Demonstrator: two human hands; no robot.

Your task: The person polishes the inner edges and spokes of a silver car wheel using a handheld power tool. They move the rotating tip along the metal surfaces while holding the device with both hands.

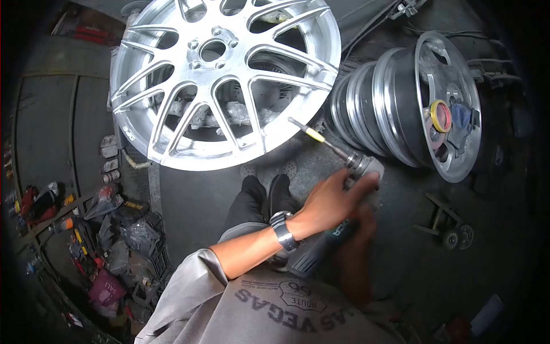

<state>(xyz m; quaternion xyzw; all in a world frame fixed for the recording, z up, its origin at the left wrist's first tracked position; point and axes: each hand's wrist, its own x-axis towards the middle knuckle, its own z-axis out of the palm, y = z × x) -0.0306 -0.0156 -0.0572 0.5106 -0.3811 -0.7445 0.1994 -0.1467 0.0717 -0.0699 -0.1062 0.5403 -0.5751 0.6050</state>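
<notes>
Because the power tool point(318, 252) joins a dark, bulky body to a long, narrow bit point(314, 134), it will probably feel heavy toward the body, and stiff all along its length. The left grip point(329, 203) is closed round the metal collar just behind the bit, fingers wrapped over it; the right grip point(361, 226) is blurred at the far side of the body, and whether it is clenched or loose I cannot tell. The tool lies aslant in front of the torso, its bit reaching up to the lower right edge of the silver wheel point(200, 78); whether the tip touches the rim is unclear. The collar looks smooth and could slip or twist in the fingers, so the thicker body seems the surer hold, with the other grip steadying the collar, clear of the bit. The slender bit looks the part most easily bent or snapped by a sideways push. The wheel looks rigid and fairly heavy, its bright face easily scratched; the outer rim or spokes would offer firm purchase.
</notes>
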